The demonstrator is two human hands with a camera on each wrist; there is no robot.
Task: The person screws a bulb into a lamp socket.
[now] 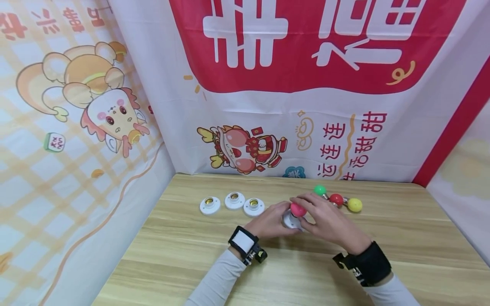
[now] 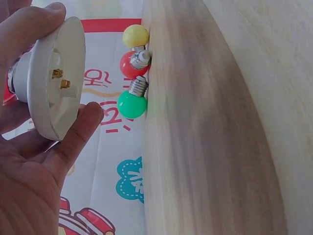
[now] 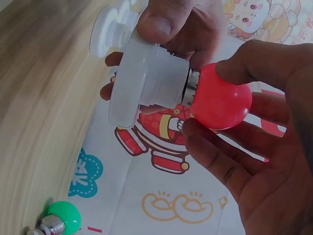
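A white lamp holder (image 3: 129, 83) is gripped by my left hand (image 1: 272, 221), thumb and fingers around its round base. In the left wrist view the hollow underside of the base (image 2: 68, 98) shows two brass screws, lifted off the table. My right hand (image 1: 329, 219) pinches a red light bulb (image 3: 222, 98) between thumb and fingers. The bulb's metal cap sits in the mouth of the holder, with a narrow band of metal showing in the right wrist view. In the head view the hands partly cover both bulb and holder.
Three more white lamp holders (image 1: 234, 200) lie left of my hands, sockets up. Right of them, near the back, lie a green bulb (image 1: 320, 190), another red bulb (image 1: 336, 199) and a yellow bulb (image 1: 354, 205). A printed cloth (image 1: 245, 106) hangs behind the wooden table (image 1: 172, 255).
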